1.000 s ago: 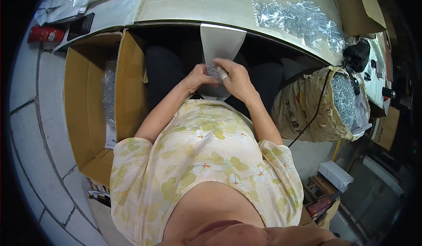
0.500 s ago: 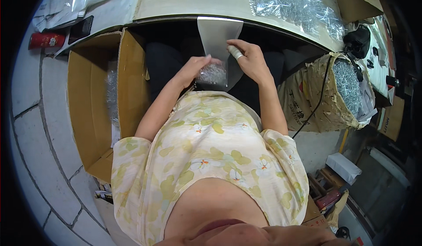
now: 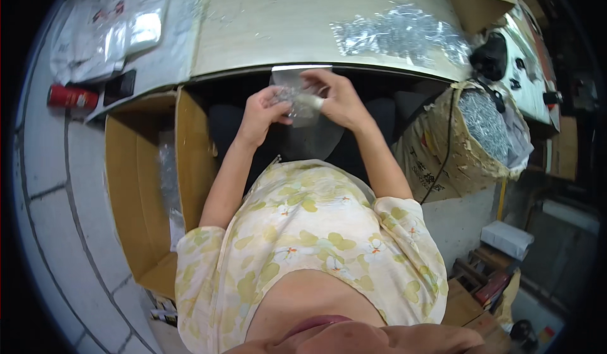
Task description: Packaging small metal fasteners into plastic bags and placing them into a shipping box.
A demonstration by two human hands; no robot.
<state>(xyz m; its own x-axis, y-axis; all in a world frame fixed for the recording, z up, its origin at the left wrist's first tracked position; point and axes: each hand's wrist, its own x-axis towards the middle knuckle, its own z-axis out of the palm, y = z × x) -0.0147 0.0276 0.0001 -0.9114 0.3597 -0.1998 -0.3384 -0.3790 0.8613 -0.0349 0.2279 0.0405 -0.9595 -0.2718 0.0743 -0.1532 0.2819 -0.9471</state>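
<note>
– Can the left hand [image 3: 260, 115] pass sideways?
– A little: a dark gap lies to its left, then the upright wall of the open brown cardboard box [image 3: 193, 158].
– And the right hand [image 3: 341, 101]?
– Outward there's a gap over the dark-clothed lap, then the bulging brown paper sack of silvery metal pieces [image 3: 422, 155], a thin black cord [image 3: 449, 142] down its side.
– Forward?
– The pale flat tabletop [image 3: 265, 37] bars the way with its front edge. Above it, the middle offers room; a low heap of shiny silver pieces [image 3: 404, 41] occupies the right.
– Between the hands?
– The small clear plastic bag [image 3: 297, 106] fills that space.
</note>
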